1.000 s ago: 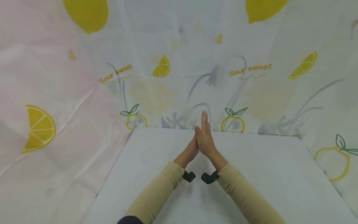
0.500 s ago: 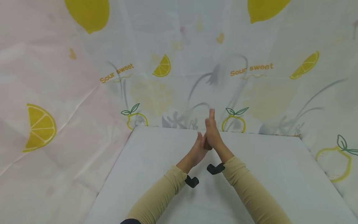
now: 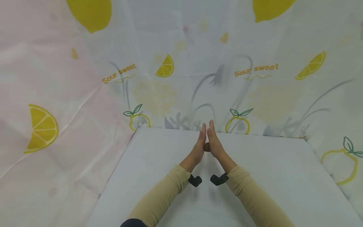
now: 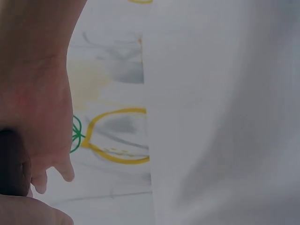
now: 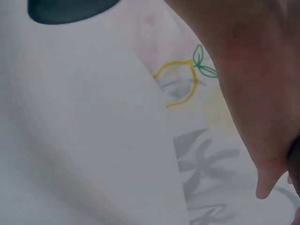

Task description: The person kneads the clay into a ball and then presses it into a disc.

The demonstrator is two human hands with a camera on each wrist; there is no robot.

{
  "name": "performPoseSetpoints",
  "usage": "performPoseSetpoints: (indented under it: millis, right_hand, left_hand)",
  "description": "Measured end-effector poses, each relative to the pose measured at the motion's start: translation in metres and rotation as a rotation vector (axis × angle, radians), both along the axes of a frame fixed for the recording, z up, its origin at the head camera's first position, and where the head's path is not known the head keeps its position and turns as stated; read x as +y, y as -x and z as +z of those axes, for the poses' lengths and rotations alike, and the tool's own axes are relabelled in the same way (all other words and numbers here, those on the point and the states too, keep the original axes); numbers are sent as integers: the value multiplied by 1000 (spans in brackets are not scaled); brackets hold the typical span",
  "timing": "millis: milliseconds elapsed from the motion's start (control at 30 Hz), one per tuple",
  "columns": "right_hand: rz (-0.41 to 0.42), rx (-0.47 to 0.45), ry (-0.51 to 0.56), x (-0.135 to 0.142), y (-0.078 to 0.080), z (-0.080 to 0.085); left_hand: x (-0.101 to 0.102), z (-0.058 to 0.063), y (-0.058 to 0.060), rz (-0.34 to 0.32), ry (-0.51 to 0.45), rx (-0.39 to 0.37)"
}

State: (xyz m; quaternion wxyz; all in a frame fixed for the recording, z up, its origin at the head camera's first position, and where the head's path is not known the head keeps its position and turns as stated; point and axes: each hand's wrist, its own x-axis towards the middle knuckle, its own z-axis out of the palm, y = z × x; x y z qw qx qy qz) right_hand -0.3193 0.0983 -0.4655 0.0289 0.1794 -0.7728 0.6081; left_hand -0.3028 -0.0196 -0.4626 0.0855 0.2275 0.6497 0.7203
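Observation:
Both hands are raised over the white tabletop with palms facing and fingers straight, pointing forward. Between the palms is a small brown rounded lump (image 3: 207,147), which shows dark in the left wrist view. The left hand (image 3: 198,147) presses it from the left side. From the other side the right hand (image 3: 215,143) presses it, its fingertips about level with the left ones. In the right wrist view only a dark edge of the lump (image 5: 295,164) shows beside the palm. Much of the lump is hidden by the hands.
A white table (image 3: 158,148) lies below the hands. Behind and to the left hangs a lemon-print cloth (image 3: 181,94) that meets the table's back edge. Black wrist mounts (image 3: 219,179) stick inward from both beige sleeves (image 3: 164,189).
The hands slid against each other: the right hand went forward, then came back toward the body, while the left moved forward. The brown lump now shows in the gap between the palms.

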Motion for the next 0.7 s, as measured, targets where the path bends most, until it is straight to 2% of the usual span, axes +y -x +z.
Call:
performPoseSetpoints:
  millis: [167, 333, 433, 600, 700]
  right_hand:
    - [39, -14, 19, -9, -11, 0]
    - [75, 23, 31, -19, -22, 2]
    - [61, 69, 16, -25, -31, 6]
    - [-30, 223, -85, -29, -36, 16]
    - [-66, 269, -117, -29, -33, 23]
  left_hand:
    - [-1, 1, 5, 105, 45, 7]
    - [-2, 1, 13, 170, 14, -50]
    - [-1, 0, 17, 187, 19, -85]
    - [1, -4, 15, 135, 19, -82]
    - [1, -7, 11, 44, -15, -16]
